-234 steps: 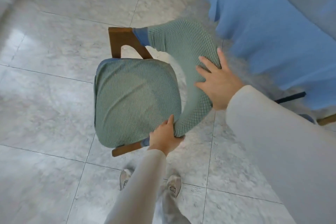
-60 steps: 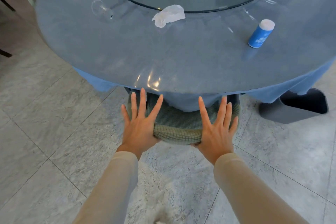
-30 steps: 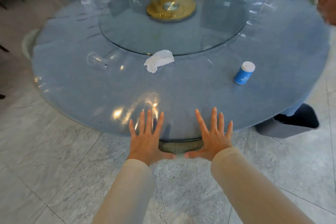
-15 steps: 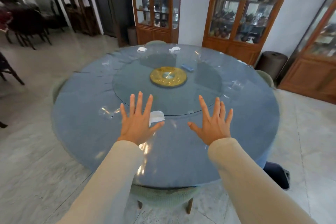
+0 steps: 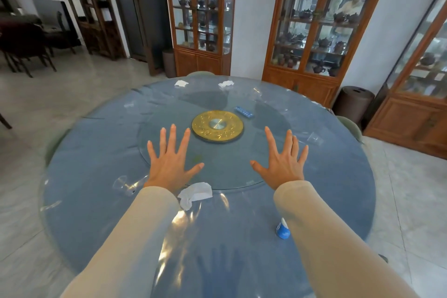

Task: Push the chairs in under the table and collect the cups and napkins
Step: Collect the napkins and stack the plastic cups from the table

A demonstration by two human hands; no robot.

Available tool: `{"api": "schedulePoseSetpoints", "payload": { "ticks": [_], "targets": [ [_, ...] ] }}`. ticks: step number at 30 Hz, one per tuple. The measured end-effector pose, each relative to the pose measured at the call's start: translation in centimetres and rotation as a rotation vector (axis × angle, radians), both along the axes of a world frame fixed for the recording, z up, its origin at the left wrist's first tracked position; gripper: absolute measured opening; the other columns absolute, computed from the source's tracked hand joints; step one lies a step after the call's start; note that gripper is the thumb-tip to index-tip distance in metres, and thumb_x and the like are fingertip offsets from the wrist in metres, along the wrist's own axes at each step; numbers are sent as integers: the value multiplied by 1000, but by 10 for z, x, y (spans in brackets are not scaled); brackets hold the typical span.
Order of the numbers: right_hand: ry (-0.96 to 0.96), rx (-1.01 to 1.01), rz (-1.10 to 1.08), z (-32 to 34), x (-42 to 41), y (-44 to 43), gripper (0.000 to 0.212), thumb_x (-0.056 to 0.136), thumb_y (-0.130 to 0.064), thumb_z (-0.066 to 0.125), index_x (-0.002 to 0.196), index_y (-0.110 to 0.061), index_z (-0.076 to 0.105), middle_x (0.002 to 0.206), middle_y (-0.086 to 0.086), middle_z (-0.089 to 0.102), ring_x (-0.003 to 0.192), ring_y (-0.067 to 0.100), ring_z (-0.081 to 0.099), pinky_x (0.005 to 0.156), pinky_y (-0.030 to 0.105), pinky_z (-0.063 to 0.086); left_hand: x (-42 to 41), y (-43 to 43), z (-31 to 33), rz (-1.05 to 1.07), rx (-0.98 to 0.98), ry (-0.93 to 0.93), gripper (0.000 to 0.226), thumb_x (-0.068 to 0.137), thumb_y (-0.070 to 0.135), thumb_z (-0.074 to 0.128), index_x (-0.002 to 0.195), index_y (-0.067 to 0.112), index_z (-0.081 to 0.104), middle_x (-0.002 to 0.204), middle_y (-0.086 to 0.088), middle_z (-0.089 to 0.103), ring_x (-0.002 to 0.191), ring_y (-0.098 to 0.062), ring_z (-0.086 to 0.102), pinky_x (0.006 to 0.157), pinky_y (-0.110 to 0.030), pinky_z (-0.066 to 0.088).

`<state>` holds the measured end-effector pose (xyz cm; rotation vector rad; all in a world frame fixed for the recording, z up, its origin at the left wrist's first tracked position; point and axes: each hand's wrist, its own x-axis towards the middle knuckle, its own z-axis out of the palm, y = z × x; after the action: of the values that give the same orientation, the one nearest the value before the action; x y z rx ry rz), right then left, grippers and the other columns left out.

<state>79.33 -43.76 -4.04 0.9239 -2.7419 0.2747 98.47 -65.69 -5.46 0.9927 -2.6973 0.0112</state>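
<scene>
A round blue-covered table (image 5: 96, 152) carries a glass turntable (image 5: 229, 167) under both spread hands, a crumpled napkin (image 5: 196, 194) just behind the left wrist, a clear cup (image 5: 122, 184) left of it, and a blue-and-white cup (image 5: 282, 229) beneath the right forearm

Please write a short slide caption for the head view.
Both open hands hover over the round table.

The table (image 5: 96, 143) is covered in blue-grey cloth, with a gold disc (image 5: 217, 126) patterned in relief at its centre. White crumpled napkins (image 5: 196, 194) lie on it, beside a blue-and-white container (image 5: 282, 229). Cream sleeves (image 5: 135, 237) reach over it, above pale grey marbled floor tiles (image 5: 411, 201).
</scene>
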Motion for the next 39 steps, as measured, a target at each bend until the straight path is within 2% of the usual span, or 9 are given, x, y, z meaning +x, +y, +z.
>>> {"api": "schedulePoseSetpoints", "payload": {
  "ticks": [5,14,19,22,26,30,33,37,39],
  "targets": [
    [-6,7,45,-12,-24,-41,96,86,-78,41,153,-44,-19,164,20,-7,152,40,2,119,63,1,-23,-39,-7,38,36,-17,101,87,82,36,159,34,-16,167,-5,-25,154,-33,-22,120,-66,-1],
    [-65,58,87,-50,-72,-96,96,87,-77,42,154,-42,-17,164,20,-5,152,39,2,118,63,1,-47,-60,-35,95,84,-19,97,89,79,38,159,37,-15,168,-4,-22,155,-33,-20,120,-66,1],
    [-256,111,188,-96,-73,-142,96,90,-66,53,155,-42,-13,165,18,-5,152,37,2,119,57,15,-11,-60,-78,237,235,-143,90,90,76,41,158,45,-8,168,-2,-23,155,-31,-19,121,-64,1],
    [-332,145,267,-132,-60,-163,93,91,-57,60,158,-39,-2,164,17,-3,152,36,3,116,52,27,19,-57,-104,336,386,-165,85,94,69,45,160,42,-1,170,-2,-12,157,-28,-4,122,-59,11],
    [-492,267,431,-185,-34,-194,82,95,-47,60,158,-34,10,165,13,0,151,33,8,111,48,36,61,-48,-143,431,634,-175,76,98,52,54,161,33,15,170,-5,10,153,-27,24,120,-43,30],
    [-644,346,501,-224,-7,-216,81,94,-42,63,158,-31,14,164,12,7,148,33,19,107,45,42,85,-29,-182,519,748,-151,71,100,46,55,160,30,22,161,-7,35,147,-25,36,118,-37,33],
    [-660,323,442,-245,14,-223,74,91,-43,66,153,-27,27,149,14,29,136,34,32,100,41,44,88,-11,-201,536,819,-115,71,99,44,58,160,31,23,152,-8,47,138,-25,47,112,-32,37],
    [-648,332,392,-261,40,-230,62,90,-47,64,142,-21,42,141,12,36,128,31,38,97,40,47,85,5,-212,515,886,-73,73,98,45,59,160,34,22,150,-5,50,135,-23,50,110,-30,38],
    [-635,366,405,-267,47,-233,53,95,-41,59,141,-20,46,141,12,43,128,31,42,98,42,47,84,7,-214,524,899,-55,71,99,46,58,159,35,22,150,-4,50,135,-24,50,110,-32,39]
  ]
}}
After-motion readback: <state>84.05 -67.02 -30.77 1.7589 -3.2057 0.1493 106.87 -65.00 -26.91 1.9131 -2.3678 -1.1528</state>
